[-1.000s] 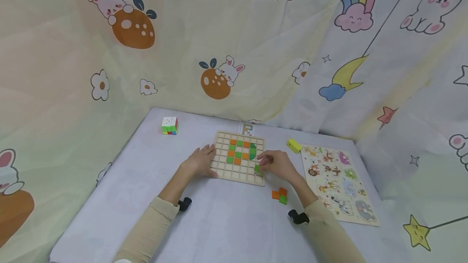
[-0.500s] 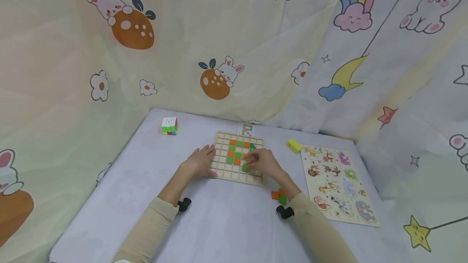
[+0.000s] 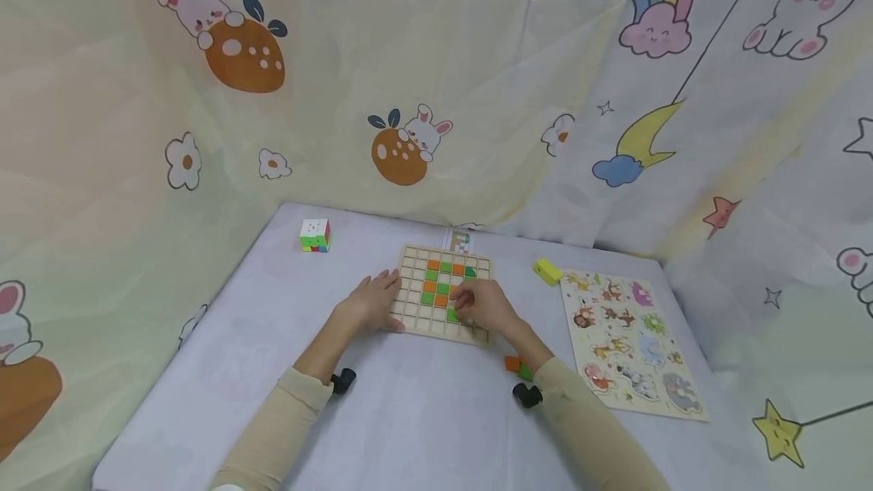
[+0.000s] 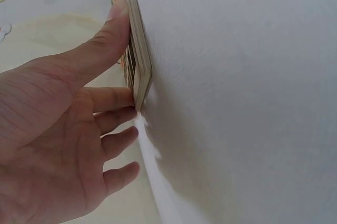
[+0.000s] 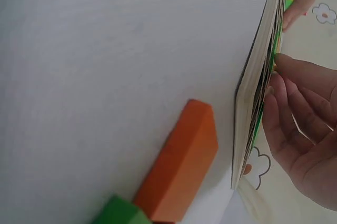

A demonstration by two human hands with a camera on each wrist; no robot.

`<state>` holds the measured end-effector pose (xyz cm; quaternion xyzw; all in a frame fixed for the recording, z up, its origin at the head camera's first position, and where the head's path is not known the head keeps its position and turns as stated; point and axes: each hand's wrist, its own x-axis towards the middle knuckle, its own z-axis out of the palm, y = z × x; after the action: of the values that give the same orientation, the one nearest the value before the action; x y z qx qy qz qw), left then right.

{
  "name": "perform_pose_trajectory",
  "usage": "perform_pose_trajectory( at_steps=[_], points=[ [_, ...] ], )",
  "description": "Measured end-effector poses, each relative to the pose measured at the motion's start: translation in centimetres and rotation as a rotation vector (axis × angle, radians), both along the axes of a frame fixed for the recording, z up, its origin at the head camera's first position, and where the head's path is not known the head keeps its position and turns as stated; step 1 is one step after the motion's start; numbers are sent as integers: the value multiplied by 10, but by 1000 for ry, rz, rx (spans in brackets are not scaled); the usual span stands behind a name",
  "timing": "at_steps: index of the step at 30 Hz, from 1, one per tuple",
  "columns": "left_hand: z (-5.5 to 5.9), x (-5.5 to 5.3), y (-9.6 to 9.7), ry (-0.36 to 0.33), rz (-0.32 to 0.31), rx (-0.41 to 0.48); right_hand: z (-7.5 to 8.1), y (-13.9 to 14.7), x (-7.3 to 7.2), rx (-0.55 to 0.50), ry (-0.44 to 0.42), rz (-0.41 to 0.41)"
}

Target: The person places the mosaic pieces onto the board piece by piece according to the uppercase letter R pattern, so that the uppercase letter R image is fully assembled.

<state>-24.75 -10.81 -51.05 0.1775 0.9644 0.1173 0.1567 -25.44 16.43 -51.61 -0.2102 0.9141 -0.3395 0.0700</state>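
Note:
A wooden grid board point(image 3: 419, 317) lies on the table, with orange and green square tiles set in several of its cells. At its left edge my left hand point(image 3: 373, 301) rests with fairly straight fingers; the left wrist view has the thumb point(image 4: 120, 16) along the board's side. Over the lower right cells my right hand point(image 3: 486, 304) pinches a green tile point(image 3: 452, 315) down at the board's surface. Its fingers partly cover that tile and hide the tiles on the pattern's right side.
Loose orange point(image 3: 512, 364) and green point(image 3: 526, 373) tiles lie near my right forearm. An animal puzzle board point(image 3: 624, 400) is on the right, a yellow block point(image 3: 547, 272) at its top corner. Behind the grid board lies a pattern card point(image 3: 461, 241); a puzzle cube point(image 3: 315, 236) stands back left.
My right hand has moved left from the board's right edge, carrying the green tile to a lower cell. My left hand has stayed at the board's left edge.

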Motion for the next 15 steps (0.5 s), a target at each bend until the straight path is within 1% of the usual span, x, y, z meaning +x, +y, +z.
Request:
perform_pose_trajectory(
  at_steps=[7, 15],
  points=[
    [1, 0, 0, 8, -3, 0, 8, 7, 7, -14, 17, -28],
    [2, 2, -1, 5, -6, -15, 22, 35, 19, 9, 43, -44]
  ],
)
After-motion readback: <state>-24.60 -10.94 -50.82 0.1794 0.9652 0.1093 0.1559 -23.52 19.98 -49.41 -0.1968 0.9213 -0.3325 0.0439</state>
